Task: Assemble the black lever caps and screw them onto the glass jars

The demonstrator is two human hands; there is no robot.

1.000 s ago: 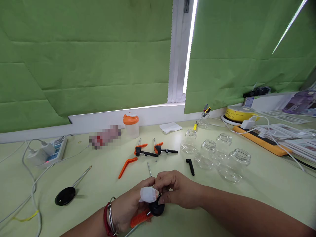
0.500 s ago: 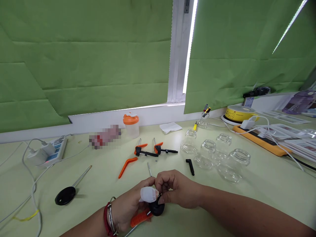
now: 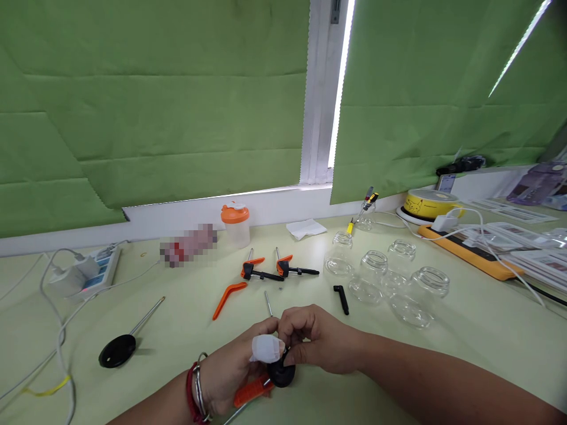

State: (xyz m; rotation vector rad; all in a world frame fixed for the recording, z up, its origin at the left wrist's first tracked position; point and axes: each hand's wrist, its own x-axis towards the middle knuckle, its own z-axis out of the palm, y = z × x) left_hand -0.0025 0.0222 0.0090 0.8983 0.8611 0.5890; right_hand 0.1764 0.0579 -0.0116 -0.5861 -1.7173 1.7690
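Note:
At the near edge, my left hand (image 3: 239,366) is wrapped round a black-and-orange clamp-like tool (image 3: 252,391) with a metal rod. White wrapping covers one of its fingers. My right hand (image 3: 312,339) is closed in a pinch at the tool's round black part (image 3: 282,373), touching my left fingertips. Whatever small piece sits in that pinch is hidden. Just beyond my hands lie a thin metal rod (image 3: 269,303), an orange lever (image 3: 228,298) and a black L-shaped handle (image 3: 341,299). Two similar orange-and-black tools (image 3: 261,273) (image 3: 296,270) rest farther back, with a tiny nut-like piece (image 3: 280,288) nearby.
Several glass jars (image 3: 367,277) stand to the right. A screwdriver with a black oval handle (image 3: 117,351) lies left, near white cables (image 3: 59,336) and a power strip (image 3: 104,271). Behind are an orange-lidded cup (image 3: 235,225), a tissue (image 3: 305,228) and an orange power strip (image 3: 469,252).

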